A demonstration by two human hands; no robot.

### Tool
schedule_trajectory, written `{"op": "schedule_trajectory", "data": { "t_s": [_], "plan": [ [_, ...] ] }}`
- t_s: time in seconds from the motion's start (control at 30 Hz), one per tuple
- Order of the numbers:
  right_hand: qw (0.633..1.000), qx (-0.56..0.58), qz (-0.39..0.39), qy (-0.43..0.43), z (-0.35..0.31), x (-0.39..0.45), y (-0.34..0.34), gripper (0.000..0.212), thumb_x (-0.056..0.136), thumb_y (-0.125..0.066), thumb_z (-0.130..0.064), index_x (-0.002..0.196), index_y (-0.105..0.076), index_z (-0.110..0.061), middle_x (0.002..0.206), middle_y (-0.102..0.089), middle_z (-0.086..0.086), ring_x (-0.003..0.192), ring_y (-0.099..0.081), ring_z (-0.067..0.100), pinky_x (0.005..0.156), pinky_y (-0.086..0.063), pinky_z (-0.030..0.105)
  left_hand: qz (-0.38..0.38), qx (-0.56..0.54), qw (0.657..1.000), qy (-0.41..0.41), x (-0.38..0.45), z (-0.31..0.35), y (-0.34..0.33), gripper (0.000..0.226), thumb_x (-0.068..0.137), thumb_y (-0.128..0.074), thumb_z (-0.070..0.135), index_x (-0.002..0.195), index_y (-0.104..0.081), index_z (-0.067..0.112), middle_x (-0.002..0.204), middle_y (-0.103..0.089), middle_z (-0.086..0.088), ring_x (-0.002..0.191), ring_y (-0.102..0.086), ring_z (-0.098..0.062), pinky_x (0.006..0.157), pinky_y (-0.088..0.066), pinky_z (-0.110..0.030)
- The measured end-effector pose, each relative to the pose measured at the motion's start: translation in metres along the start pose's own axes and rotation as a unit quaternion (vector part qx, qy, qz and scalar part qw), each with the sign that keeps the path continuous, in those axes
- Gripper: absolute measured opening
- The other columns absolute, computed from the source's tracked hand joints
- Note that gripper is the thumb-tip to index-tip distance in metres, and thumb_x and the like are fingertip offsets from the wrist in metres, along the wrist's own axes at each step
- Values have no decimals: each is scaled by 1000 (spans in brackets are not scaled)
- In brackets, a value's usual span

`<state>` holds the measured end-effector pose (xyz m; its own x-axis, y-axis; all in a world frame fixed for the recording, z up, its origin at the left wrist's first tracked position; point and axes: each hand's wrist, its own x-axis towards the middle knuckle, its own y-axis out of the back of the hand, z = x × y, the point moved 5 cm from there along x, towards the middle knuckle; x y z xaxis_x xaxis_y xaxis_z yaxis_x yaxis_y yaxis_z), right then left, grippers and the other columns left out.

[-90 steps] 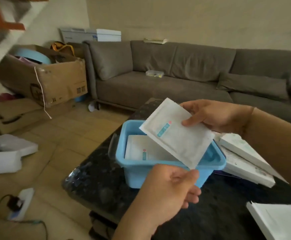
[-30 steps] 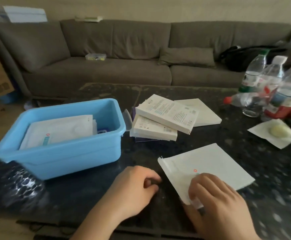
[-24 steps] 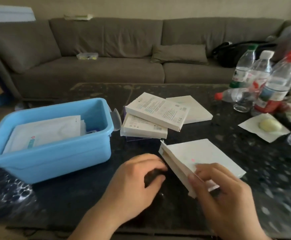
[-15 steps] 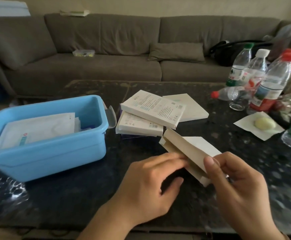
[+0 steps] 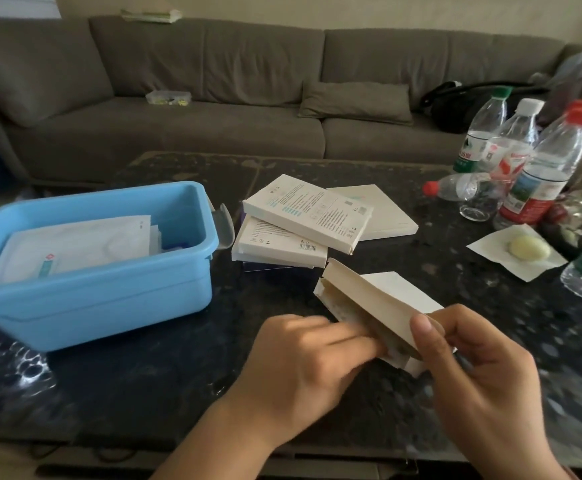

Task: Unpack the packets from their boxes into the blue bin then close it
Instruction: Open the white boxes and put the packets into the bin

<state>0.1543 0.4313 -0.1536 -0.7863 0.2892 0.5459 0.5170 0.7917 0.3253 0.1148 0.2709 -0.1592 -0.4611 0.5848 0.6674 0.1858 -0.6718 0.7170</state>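
A flat white box [image 5: 393,289] lies on the dark table in front of me, its side flap lifted. My right hand [image 5: 480,372] pinches that flap up between thumb and fingers. My left hand [image 5: 303,362] has its fingertips pushed into the box's open side, on the packets inside; whether it grips one I cannot tell. The blue bin [image 5: 109,296] stands open at the left with white packets [image 5: 71,244] lying in it. Two more white boxes [image 5: 303,216] are stacked beside the bin, with a third flat box [image 5: 383,213] behind them.
Several plastic water bottles [image 5: 542,168] stand and lie at the table's right side. A white napkin with a pale round thing [image 5: 525,249] lies near them. A clear lid piece [image 5: 223,223] leans by the bin. A grey sofa [image 5: 213,98] runs behind the table.
Three seconds ago both hands held a packet over the bin. Since then my right hand has lifted a box's flap and my left hand has slid its fingers into the opening.
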Motion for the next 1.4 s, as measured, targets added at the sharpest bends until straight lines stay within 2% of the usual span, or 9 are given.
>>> {"op": "schedule_trajectory", "data": {
  "t_s": [0.27, 0.5, 0.73, 0.83, 0.93, 1.03, 1.17, 1.27, 1.4],
  "plan": [
    [999, 26, -15, -24, 1, 0, 0, 19, 84, -61, -33, 67, -63, -25, 67, -63, -6, 60, -56, 6, 54, -38, 10, 173, 106, 974, -100, -36, 14, 52, 4, 97, -59, 21, 93, -60, 23, 98, -69, 8, 88, -54, -15, 84, -45, -26],
    [983, -96, -114, 106, 5, -20, -25, 24, 86, -56, -44, 69, -60, -28, 93, -65, -21, 100, -64, 3, 77, -46, 10, 281, -49, 955, 85, -59, -27, 103, 7, 91, -58, 10, 95, -60, 14, 89, -65, 5, 83, -65, -11, 71, -54, -29],
    [917, -259, -233, 193, -5, -34, -54, 41, 84, -48, -71, 75, -68, -35, 107, -66, -18, 114, -58, 9, 98, -48, 43, 418, -303, 743, 426, -84, -80, 111, 19, 95, -62, 20, 89, -71, 35, 95, -75, 9, 94, -69, -9, 80, -51, -31],
    [974, -68, -217, 7, -39, -29, -72, 46, 74, -55, -79, 83, -74, -38, 102, -69, -28, 108, -61, -5, 93, -49, 14, 439, -335, 675, 489, -87, -81, 107, 18, 97, -57, 23, 90, -70, 33, 95, -75, 10, 96, -70, -12, 72, -52, -25],
    [894, 194, -267, -303, -53, -37, -117, 53, 63, -68, -60, 102, -73, -23, 93, -77, -12, 90, -73, 6, 73, -56, 18, 436, -381, 629, 518, -86, -81, 101, 14, 96, -56, 30, 102, -68, 27, 104, -74, 6, 100, -70, -14, 74, -56, -33],
    [836, 325, -202, -393, -75, -25, -143, 31, 75, -68, -29, 99, -68, -9, 84, -78, 5, 78, -76, 22, 63, -59, 33, 436, -387, 621, 524, -86, -83, 103, 12, 95, -59, 26, 102, -69, 25, 107, -74, 3, 104, -69, -19, 79, -55, -36],
    [900, 313, -148, -265, -106, 23, -142, 33, 74, -64, -32, 107, -66, -28, 98, -76, -12, 91, -74, 12, 78, -58, 37, 392, -398, 645, 522, -87, -90, 117, 16, 87, -70, 25, 103, -68, 27, 103, -75, 4, 100, -70, -18, 82, -58, -42],
    [925, 125, -336, -129, -140, 57, -139, 30, 72, -60, -41, 100, -64, -29, 88, -75, -18, 82, -74, 6, 61, -61, 25, 368, -400, 672, 503, -89, -98, 139, 51, 65, -83, 45, 109, -65, 28, 106, -74, 3, 98, -72, -17, 78, -58, -36],
    [835, -80, -545, 21, -166, 71, -169, 14, 86, -60, -43, 93, -68, -35, 89, -71, -27, 81, -70, -5, 65, -55, 12, 288, -454, 702, 467, -88, -97, 157, 41, 68, -83, 38, 104, -73, 22, 105, -75, -5, 100, -72, -23, 83, -58, -42]
  ]
}}
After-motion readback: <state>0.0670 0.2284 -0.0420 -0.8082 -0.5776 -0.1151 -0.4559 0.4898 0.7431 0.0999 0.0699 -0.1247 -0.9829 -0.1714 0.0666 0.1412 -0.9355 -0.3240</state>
